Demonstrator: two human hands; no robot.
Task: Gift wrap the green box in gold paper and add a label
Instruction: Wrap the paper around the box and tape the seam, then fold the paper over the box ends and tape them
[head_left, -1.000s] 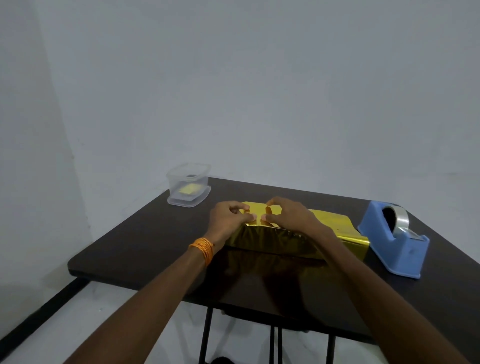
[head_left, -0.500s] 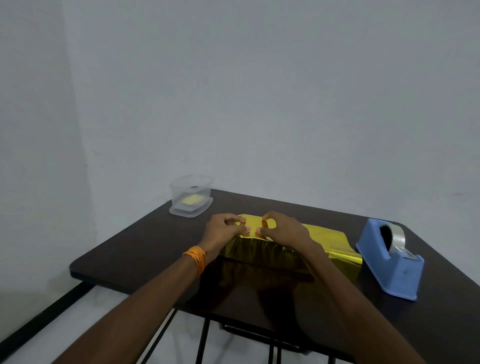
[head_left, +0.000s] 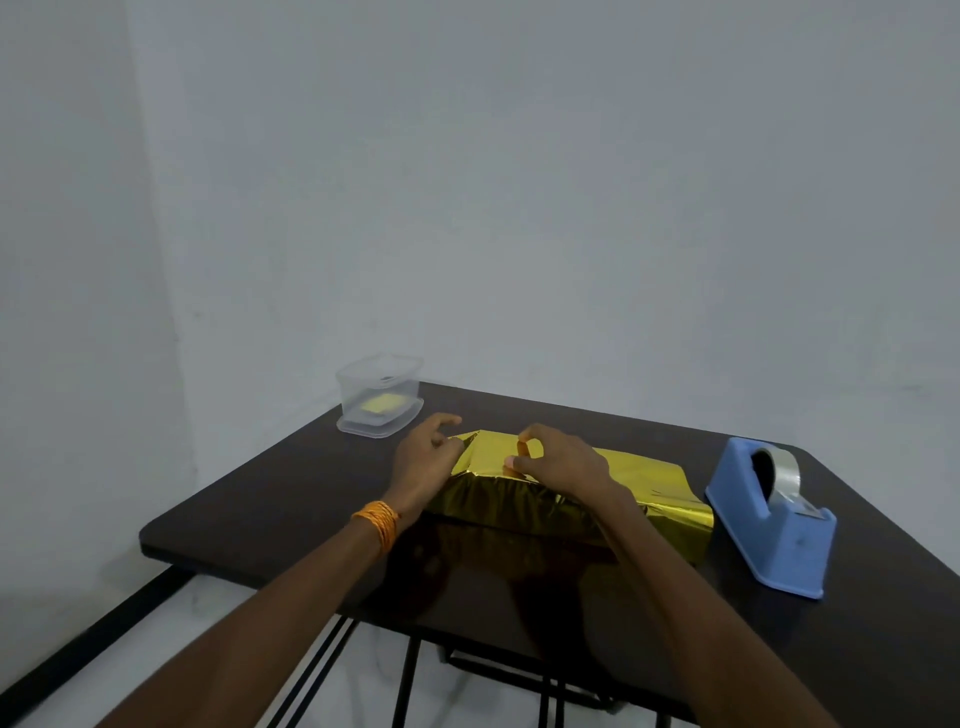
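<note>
1. Gold paper (head_left: 644, 475): shiny, creased foil, found wrapped over 1 long box; the box itself is hidden.
2. It is laid flat on the table (head_left: 291, 499).
3. Its left end is drawn to a point; the top fold is pinched by the right hand (head_left: 563, 462).

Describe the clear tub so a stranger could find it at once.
Start at the dark table against the grey wall. At its far left corner, beyond the left hand and the gold-wrapped box, stands the clear plastic tub. It alone is see-through, with something flat and yellow inside.
</note>
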